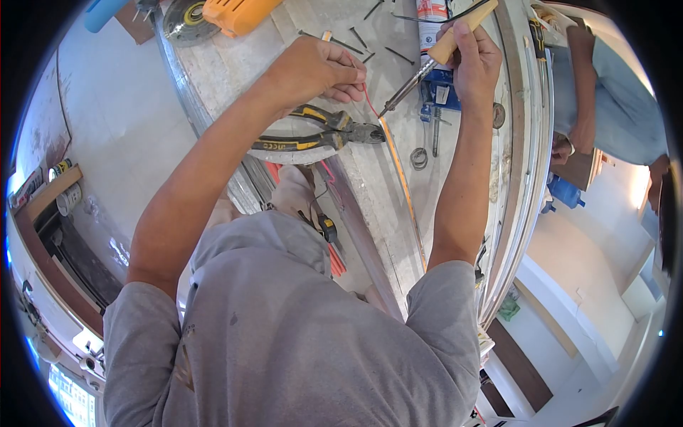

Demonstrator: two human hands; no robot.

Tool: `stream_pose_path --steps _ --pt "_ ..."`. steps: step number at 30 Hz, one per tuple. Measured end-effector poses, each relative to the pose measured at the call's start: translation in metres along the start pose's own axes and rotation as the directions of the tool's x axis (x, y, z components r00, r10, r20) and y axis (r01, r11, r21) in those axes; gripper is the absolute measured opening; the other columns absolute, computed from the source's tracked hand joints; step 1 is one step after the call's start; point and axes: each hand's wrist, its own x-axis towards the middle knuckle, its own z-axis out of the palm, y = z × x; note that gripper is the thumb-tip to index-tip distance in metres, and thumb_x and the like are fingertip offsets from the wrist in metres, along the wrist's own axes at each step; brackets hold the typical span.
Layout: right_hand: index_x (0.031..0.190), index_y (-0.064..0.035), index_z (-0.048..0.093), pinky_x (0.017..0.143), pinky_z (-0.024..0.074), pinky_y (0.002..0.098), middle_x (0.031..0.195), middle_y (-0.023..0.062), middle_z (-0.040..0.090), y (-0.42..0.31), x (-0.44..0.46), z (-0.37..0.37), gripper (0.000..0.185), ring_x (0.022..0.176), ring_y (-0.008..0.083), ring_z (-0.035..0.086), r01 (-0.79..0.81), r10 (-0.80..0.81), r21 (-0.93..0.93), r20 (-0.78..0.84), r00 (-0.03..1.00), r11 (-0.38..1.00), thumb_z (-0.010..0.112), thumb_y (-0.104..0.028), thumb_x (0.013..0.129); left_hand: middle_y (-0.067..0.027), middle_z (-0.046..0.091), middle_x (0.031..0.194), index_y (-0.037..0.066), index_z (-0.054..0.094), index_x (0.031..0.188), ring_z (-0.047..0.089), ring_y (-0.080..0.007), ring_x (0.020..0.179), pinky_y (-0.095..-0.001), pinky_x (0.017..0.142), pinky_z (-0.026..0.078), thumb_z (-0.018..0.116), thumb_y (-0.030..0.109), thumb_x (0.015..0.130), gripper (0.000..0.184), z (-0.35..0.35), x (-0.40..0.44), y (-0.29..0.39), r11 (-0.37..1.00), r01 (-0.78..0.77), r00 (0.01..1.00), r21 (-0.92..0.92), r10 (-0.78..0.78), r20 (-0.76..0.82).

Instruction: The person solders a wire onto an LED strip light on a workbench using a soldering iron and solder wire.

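My right hand (478,65) grips a soldering iron by its wooden handle (448,44). The iron's tip points down-left and meets the end of a lit LED strip (398,174) lying on the worktable. Between the thumb and fingers of my left hand (324,71) is a thin red wire (368,98), which runs down to that same strip end. Black-and-yellow pliers (320,132) lie just below my left hand, their jaws close to the strip. Whether the wire is joined to the strip, I cannot tell.
Several screws (358,37) lie beyond my left hand. A white-and-red can (431,28), a blue tool (442,94) and a small coil of solder (418,158) are near my right forearm. An orange tool (238,14) sits at the far left. Another person (615,99) stands at right.
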Motion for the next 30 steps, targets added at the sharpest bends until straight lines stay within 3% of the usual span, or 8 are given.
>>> stream_pose_path --steps 7,10,11,14,15,18,30 --pt "0.096 0.0035 0.061 0.061 0.0464 0.0285 0.086 0.0102 0.062 0.014 0.008 -0.003 0.026 0.075 0.0164 0.058 0.014 -0.008 0.24 -0.023 1.0 0.971 0.054 -0.022 0.097 -0.0101 0.069 0.09 -0.004 0.065 0.099 0.067 -0.0123 0.076 -0.0238 0.073 0.056 0.064 0.013 0.09 0.02 0.0 0.0 0.0 1.0 -0.006 1.0 -0.007 0.006 0.005" --pt "0.096 0.0036 0.059 0.069 0.0487 0.0344 0.087 0.011 0.061 0.012 0.008 -0.015 0.023 0.078 0.0208 0.057 -0.027 0.054 0.33 -0.074 0.996 0.944 0.054 -0.019 0.096 -0.0101 0.068 0.09 -0.004 0.065 0.099 0.067 -0.0124 0.076 -0.0237 0.073 0.056 0.064 0.013 0.089 0.019 0.0 0.0 0.0 1.0 0.004 1.0 -0.015 -0.004 0.006" --pt "0.097 0.0026 0.056 0.069 0.047 0.0347 0.085 0.0113 0.059 -0.001 0.005 -0.01 0.024 0.077 0.0225 0.056 -0.029 0.045 0.272 -0.051 0.998 0.962 0.053 -0.021 0.096 -0.0105 0.069 0.088 -0.005 0.065 0.098 0.067 -0.0135 0.077 -0.024 0.072 0.056 0.063 0.011 0.089 0.018 0.0 0.0 -0.001 1.0 -0.001 1.0 -0.025 0.001 -0.001" --pt "0.093 0.0012 0.059 0.05 0.0418 0.0235 0.08 0.0097 0.062 -0.013 0.0 -0.009 0.031 0.066 0.0144 0.058 0.032 0.044 0.404 -0.178 0.983 0.914 0.052 -0.029 0.098 -0.0112 0.069 0.085 -0.006 0.064 0.096 0.069 -0.0157 0.077 -0.0246 0.07 0.056 0.062 0.008 0.089 0.016 0.001 0.0 -0.001 0.999 -0.012 1.0 -0.042 0.011 -0.018" --pt "0.095 0.0 0.057 0.05 0.0422 0.0239 0.082 0.0108 0.062 -0.018 -0.003 -0.004 0.03 0.065 0.0145 0.058 0.059 0.059 0.444 -0.246 0.967 0.894 0.051 -0.029 0.098 -0.0112 0.069 0.085 -0.006 0.064 0.096 0.069 -0.0157 0.077 -0.0246 0.07 0.056 0.062 0.008 0.089 0.016 0.002 0.0 0.0 0.999 -0.012 1.0 -0.037 0.011 -0.02" --pt "0.094 -0.001 0.057 0.049 0.0419 0.0242 0.082 0.0114 0.062 -0.014 -0.017 -0.008 0.03 0.064 0.0143 0.057 -0.042 0.129 0.394 -0.197 0.972 0.918 0.049 -0.03 0.099 -0.0103 0.068 0.088 -0.005 0.065 0.098 0.068 -0.0137 0.077 -0.0242 0.072 0.056 0.063 0.01 0.089 0.018 0.0 0.001 -0.003 0.999 -0.012 1.0 -0.033 0.012 -0.005" --pt "0.091 -0.0022 0.059 0.047 0.0346 0.0195 0.076 0.0049 0.061 -0.002 -0.018 0.003 0.032 0.056 0.005 0.048 0.122 -0.096 0.164 -0.156 0.983 0.979 0.048 -0.03 0.1 -0.0108 0.069 0.085 -0.006 0.064 0.097 0.069 -0.0155 0.076 -0.024 0.07 0.056 0.064 0.008 0.088 0.017 0.002 0.0 0.0 0.999 -0.011 1.0 -0.045 0.01 -0.019"
